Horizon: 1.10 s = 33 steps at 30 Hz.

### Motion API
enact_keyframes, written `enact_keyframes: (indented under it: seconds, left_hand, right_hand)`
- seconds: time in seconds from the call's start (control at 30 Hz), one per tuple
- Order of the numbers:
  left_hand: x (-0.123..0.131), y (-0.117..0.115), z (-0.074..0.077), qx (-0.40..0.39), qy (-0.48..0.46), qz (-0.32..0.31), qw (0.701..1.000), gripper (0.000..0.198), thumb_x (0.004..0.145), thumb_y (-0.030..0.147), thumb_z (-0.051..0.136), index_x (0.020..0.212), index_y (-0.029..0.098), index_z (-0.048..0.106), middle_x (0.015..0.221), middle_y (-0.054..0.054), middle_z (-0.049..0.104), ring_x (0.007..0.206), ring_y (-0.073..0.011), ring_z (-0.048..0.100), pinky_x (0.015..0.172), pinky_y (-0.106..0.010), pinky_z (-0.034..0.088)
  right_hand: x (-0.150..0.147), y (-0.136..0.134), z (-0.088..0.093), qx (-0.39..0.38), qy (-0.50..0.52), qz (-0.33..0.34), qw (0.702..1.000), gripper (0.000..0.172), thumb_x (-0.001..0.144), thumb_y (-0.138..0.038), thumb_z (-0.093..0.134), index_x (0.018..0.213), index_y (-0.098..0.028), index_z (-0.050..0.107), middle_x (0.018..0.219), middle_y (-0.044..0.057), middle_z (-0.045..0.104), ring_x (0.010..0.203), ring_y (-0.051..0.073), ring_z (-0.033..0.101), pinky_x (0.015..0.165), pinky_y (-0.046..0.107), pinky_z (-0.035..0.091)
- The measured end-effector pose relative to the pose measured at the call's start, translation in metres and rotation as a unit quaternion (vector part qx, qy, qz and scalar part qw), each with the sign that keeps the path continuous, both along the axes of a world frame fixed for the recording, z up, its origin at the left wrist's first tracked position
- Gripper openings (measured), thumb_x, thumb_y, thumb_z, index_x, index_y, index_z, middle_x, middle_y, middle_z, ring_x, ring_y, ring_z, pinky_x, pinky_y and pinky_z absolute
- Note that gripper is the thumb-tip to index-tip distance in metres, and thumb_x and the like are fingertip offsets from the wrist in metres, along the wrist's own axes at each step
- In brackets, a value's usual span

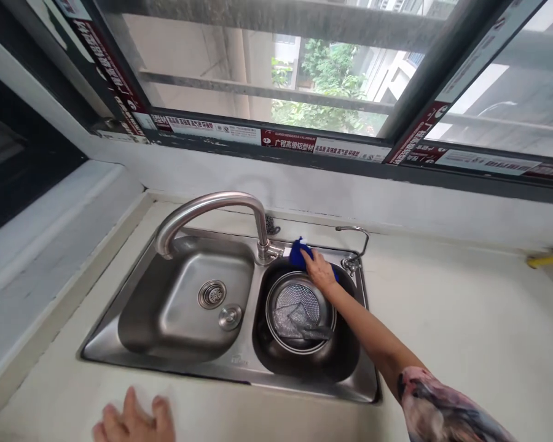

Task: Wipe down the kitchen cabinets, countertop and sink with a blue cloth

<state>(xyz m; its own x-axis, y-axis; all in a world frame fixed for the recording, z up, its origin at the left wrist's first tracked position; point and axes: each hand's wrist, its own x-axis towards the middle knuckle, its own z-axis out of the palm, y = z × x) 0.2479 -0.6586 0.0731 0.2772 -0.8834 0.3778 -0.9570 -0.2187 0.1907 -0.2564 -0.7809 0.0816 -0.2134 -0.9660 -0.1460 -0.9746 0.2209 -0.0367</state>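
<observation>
My right hand [321, 271] is closed on a bunched blue cloth [299, 253] at the back rim of the right sink basin. Below that hand, a round metal strainer bowl [276, 285] with a perforated base sits in the basin. In the bowl lie a grey mesh-like cloth [288, 320] and a dark item [317, 333] whose kind I cannot make out. My left hand [136, 420] is at the bottom edge of the view, over the counter in front of the sink, fingers spread and holding nothing.
A curved metal faucet [221, 199] arches over the left basin [179, 307], which has a drain [212, 294] and a loose strainer plug [230, 317]. Behind the right basin stands a thin small tap [362, 239]. A dark scrubber [271, 225] lies behind the faucet. A yellow pipe [548, 261] is far right.
</observation>
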Motion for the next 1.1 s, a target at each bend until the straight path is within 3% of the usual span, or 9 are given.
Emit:
enact_keyframes:
  seconds: [0.2, 0.3, 0.43, 0.57, 0.63, 0.7, 0.8, 0.93, 1.1]
  left_hand:
    - [-0.006, 0.003, 0.004, -0.003, 0.017, -0.014, 1.0, 0.064, 0.095, 0.046, 0.047, 0.15, 0.013, 0.052, 0.16, -0.027, 0.041, 0.151, -0.0478, 0.035, 0.117, -0.073, 0.033]
    - [-0.005, 0.005, 0.0, -0.006, 0.017, -0.011, 1.0, 0.063, 0.096, 0.044, 0.048, 0.15, 0.012, 0.051, 0.162, -0.027, 0.039, 0.151, -0.0483, 0.033, 0.118, -0.074, 0.031]
    - [-0.003, 0.007, -0.007, 0.003, 0.05, -0.003, 0.999, 0.058, 0.099, 0.04, 0.042, 0.145, 0.008, 0.056, 0.157, -0.029, 0.044, 0.152, -0.0484, 0.031, 0.118, -0.075, 0.029]
    - [-0.009, 0.008, 0.0, 0.003, 0.074, 0.012, 0.997, 0.055, 0.099, 0.037, 0.045, 0.145, 0.01, 0.056, 0.156, -0.028, 0.045, 0.153, -0.0467, 0.03, 0.119, -0.075, 0.028]
    - [-0.015, 0.008, 0.006, 0.003, 0.066, 0.018, 0.998, 0.058, 0.098, 0.039, 0.048, 0.149, 0.012, 0.052, 0.16, -0.027, 0.041, 0.154, -0.0456, 0.029, 0.12, -0.073, 0.028]
    - [-0.019, 0.008, 0.011, 0.003, 0.061, 0.023, 0.998, 0.059, 0.099, 0.039, 0.048, 0.151, 0.013, 0.049, 0.162, -0.027, 0.039, 0.154, -0.0446, 0.028, 0.121, -0.071, 0.027]
    - [-0.021, 0.009, 0.009, -0.008, 0.05, 0.03, 0.998, 0.058, 0.1, 0.04, 0.049, 0.151, 0.012, 0.05, 0.16, -0.026, 0.041, 0.154, -0.0437, 0.03, 0.122, -0.067, 0.027]
    - [-0.017, 0.01, 0.001, -0.019, 0.041, 0.026, 0.999, 0.059, 0.099, 0.041, 0.053, 0.151, 0.014, 0.05, 0.16, -0.024, 0.042, 0.153, -0.0427, 0.032, 0.124, -0.065, 0.026]
    - [-0.017, 0.01, 0.002, -0.009, 0.065, 0.03, 0.997, 0.059, 0.1, 0.043, 0.048, 0.151, 0.014, 0.05, 0.163, -0.022, 0.039, 0.155, -0.0417, 0.028, 0.125, -0.064, 0.024]
  right_hand:
    - [0.002, 0.021, 0.009, -0.03, -0.027, -0.128, 0.991, 0.054, 0.104, -0.021, 0.035, 0.157, -0.019, 0.044, 0.138, 0.024, 0.052, 0.103, 0.03, 0.068, 0.086, 0.043, 0.058]
    - [0.044, -0.002, 0.014, -0.032, -0.065, -0.172, 0.982, 0.054, 0.106, -0.027, 0.032, 0.157, -0.013, 0.042, 0.136, 0.026, 0.051, 0.096, 0.028, 0.072, 0.087, 0.045, 0.058]
    - [0.111, -0.034, 0.013, -0.024, -0.076, -0.14, 0.987, 0.051, 0.106, -0.028, 0.03, 0.153, -0.013, 0.046, 0.135, 0.024, 0.052, 0.095, 0.027, 0.074, 0.086, 0.041, 0.059]
    - [0.162, -0.033, 0.013, -0.017, -0.066, -0.133, 0.989, 0.055, 0.106, -0.023, 0.021, 0.153, -0.002, 0.039, 0.132, 0.032, 0.051, 0.095, 0.03, 0.074, 0.08, 0.042, 0.06]
    - [0.184, -0.016, 0.013, -0.005, -0.065, -0.081, 0.995, 0.053, 0.106, -0.023, 0.024, 0.154, -0.006, 0.039, 0.133, 0.029, 0.053, 0.097, 0.028, 0.073, 0.079, 0.04, 0.06]
    - [0.206, 0.004, 0.013, 0.034, -0.063, 0.066, 0.995, 0.049, 0.105, -0.025, 0.033, 0.151, -0.016, 0.047, 0.133, 0.022, 0.055, 0.098, 0.025, 0.072, 0.08, 0.036, 0.06]
    - [0.232, 0.013, 0.017, 0.093, -0.053, 0.272, 0.956, 0.04, 0.103, -0.023, 0.04, 0.138, -0.027, 0.06, 0.129, 0.013, 0.059, 0.1, 0.023, 0.068, 0.08, 0.032, 0.059]
    - [0.235, -0.042, 0.036, 0.038, 0.007, 0.299, 0.954, 0.049, 0.102, -0.016, 0.037, 0.147, -0.024, 0.053, 0.151, 0.016, 0.047, 0.109, 0.025, 0.061, 0.081, 0.034, 0.057]
    - [0.205, -0.116, 0.049, 0.01, 0.122, 0.196, 0.973, 0.058, 0.099, -0.008, 0.029, 0.155, -0.008, 0.045, 0.154, 0.029, 0.041, 0.113, 0.032, 0.057, 0.088, 0.047, 0.054]
